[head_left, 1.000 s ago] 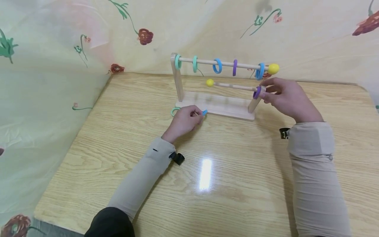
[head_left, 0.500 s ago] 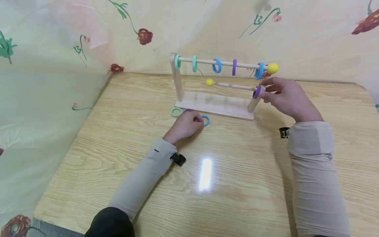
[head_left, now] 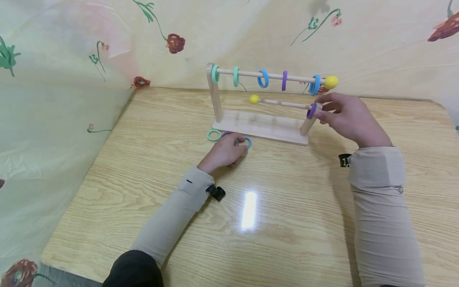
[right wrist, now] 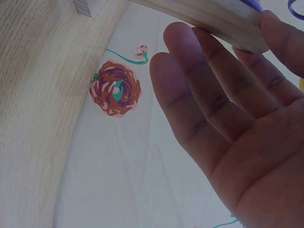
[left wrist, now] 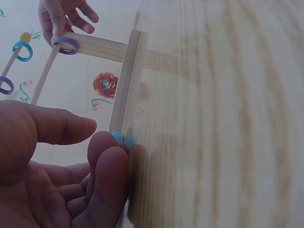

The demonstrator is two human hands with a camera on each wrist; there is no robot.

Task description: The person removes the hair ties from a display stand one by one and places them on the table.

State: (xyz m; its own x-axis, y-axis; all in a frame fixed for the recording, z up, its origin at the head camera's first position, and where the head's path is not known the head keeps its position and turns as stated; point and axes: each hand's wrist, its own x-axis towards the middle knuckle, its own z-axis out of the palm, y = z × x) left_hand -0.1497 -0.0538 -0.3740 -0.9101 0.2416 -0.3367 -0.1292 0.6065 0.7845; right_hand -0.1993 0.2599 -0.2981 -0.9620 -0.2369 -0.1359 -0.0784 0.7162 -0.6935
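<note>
A wooden stand (head_left: pixel 258 126) has two rods with yellow balls on their ends. My right hand (head_left: pixel 346 119) pinches the top of its short post (right wrist: pixel 228 23), thumb on one side and fingers on the other. Beside that thumb, a purple ring (head_left: pixel 311 111) hangs on the lower rod (head_left: pixel 285 104). My left hand (head_left: pixel 226 153) is low at the table in front of the base, its fingertips at a blue ring (head_left: pixel 249 142) that they partly cover. Thumb and index finger stand apart in the left wrist view. Another purple ring (head_left: pixel 226 133) is mostly hidden behind this hand.
A green ring (head_left: pixel 214 135) lies left of my left hand. Along the upper rod (head_left: pixel 274 76) hang several green, blue and purple rings. Floral cloth (head_left: pixel 251 36) rises behind the table (head_left: pixel 287 223).
The blue ring went from tilted at my left fingertips to lying on the table, then shifted slightly toward the base. My left thumb and finger parted. The right hand has stayed at the post.
</note>
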